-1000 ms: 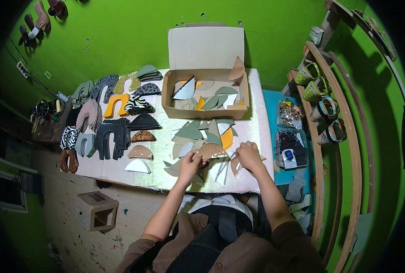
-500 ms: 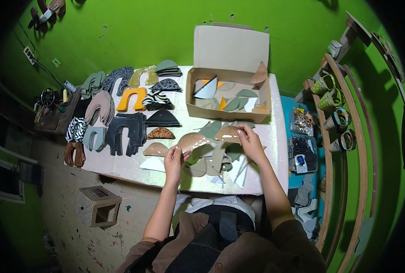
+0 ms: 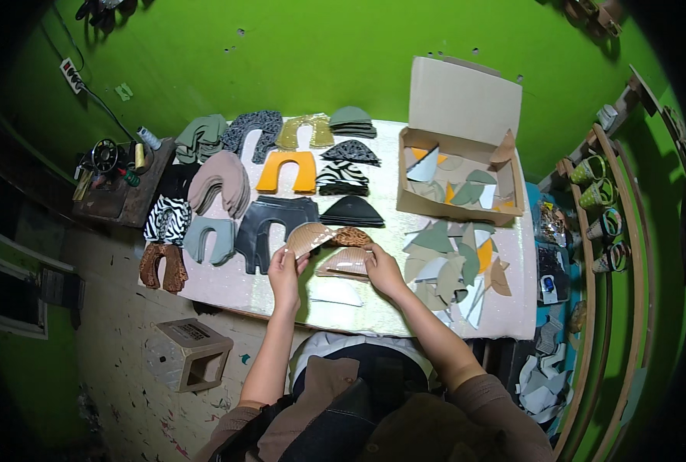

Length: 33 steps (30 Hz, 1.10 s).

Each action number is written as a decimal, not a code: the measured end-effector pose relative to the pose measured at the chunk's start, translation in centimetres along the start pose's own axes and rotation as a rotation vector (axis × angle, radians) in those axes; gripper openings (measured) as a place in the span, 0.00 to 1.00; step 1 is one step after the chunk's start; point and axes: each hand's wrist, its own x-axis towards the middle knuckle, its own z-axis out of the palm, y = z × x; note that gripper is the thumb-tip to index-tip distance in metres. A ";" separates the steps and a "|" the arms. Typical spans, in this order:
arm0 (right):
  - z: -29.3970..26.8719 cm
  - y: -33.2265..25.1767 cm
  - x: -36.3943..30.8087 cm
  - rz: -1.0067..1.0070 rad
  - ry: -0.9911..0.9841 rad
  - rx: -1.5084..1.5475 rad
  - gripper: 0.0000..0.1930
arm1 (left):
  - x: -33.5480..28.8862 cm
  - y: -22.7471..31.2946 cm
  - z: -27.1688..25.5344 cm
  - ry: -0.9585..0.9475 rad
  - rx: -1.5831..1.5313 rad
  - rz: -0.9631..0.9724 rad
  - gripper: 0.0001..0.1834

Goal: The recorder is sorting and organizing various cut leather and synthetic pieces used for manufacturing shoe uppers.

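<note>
Holding tan half-moon piece (image 3: 308, 240), glossy, striped

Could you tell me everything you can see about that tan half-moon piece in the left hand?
The tan half-moon piece looks thin, with a rounded upper edge, faint stripes and a glossy, plastic-like sheen. The left hand grips its left end. It slants, its right end farther from the person, over the table. That end is near the leopard-print pieces; I can't tell whether they touch.

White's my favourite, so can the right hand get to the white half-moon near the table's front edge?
Probably yes: the white half-moon lies uncovered, close by. The right hand touches a shiny brown half-moon, so it may need freeing first.
</note>
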 end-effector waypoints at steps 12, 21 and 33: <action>3.7 -1.7 0.3 -0.096 0.095 -0.232 0.11 | 2.8 2.0 -2.5 -0.148 0.140 -0.166 0.15; 2.9 -2.2 0.0 -0.165 0.107 -0.440 0.10 | 3.6 1.8 -1.8 -0.240 0.158 -0.218 0.16; 3.0 -7.1 -0.6 -0.561 0.160 -0.184 0.12 | 2.3 1.4 -1.5 -0.660 0.141 -0.352 0.17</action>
